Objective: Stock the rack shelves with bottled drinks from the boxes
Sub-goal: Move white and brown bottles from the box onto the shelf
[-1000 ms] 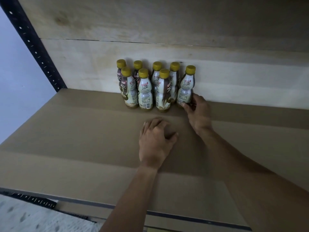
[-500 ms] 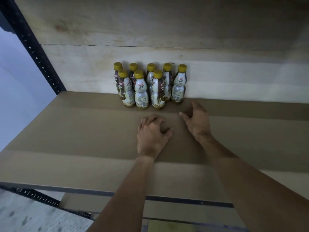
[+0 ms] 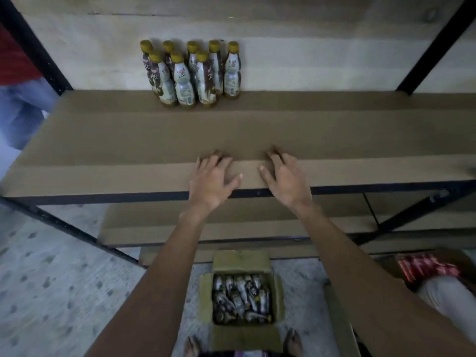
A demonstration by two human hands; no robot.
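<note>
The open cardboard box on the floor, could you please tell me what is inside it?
Brown-and-white bottled drinks lie jumbled inside the open cardboard box. Whatever lies beneath them, and the box's bottom, is covered.

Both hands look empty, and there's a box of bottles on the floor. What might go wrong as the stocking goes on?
1. The standing bottles are packed tight at the back of the shelf; pushing another in could topple several.
2. The box sits between bare feet; a bottle slipping from the left hand or right hand could land on toes.
3. The bottles in the box lie jumbled, so one may snag on lifting.
</note>
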